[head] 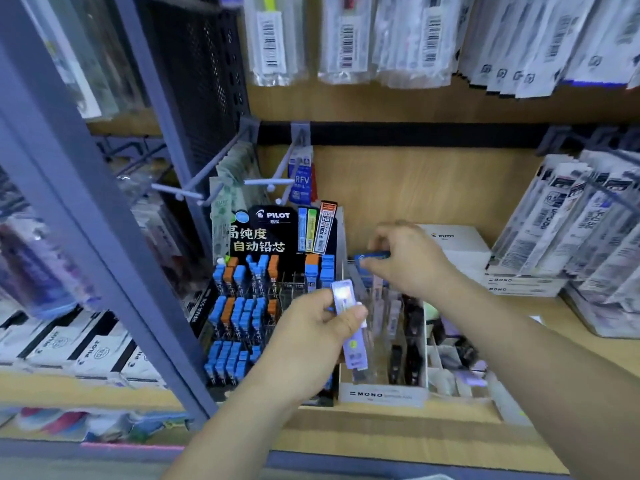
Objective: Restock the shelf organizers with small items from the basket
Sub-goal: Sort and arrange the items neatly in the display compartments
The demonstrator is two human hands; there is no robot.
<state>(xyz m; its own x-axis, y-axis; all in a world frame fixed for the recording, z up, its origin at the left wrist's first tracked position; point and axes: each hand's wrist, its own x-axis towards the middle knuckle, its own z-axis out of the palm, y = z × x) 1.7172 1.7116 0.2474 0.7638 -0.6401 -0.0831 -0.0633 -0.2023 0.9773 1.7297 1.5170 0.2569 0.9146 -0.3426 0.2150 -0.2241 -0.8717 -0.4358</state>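
Now left hand [311, 327] grips lilac case [349, 341]; right hand [405, 261] pinches blue case [372, 257] over MONO organizer [381, 393].

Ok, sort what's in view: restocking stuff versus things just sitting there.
In the job: left hand pinching lilac case; right hand holding blue case; MONO organizer; Pilot lead display.
Just there: hanging refill packs; white Pilot box; empty hooks.

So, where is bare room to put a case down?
Bare wood: the front strip before the Mono organizer, and a patch right of it, between the Mono boxes and the leaning packets. The Pilot rack and organizer are crowded. Left hand holds a lilac case, right hand a blue case, above them.
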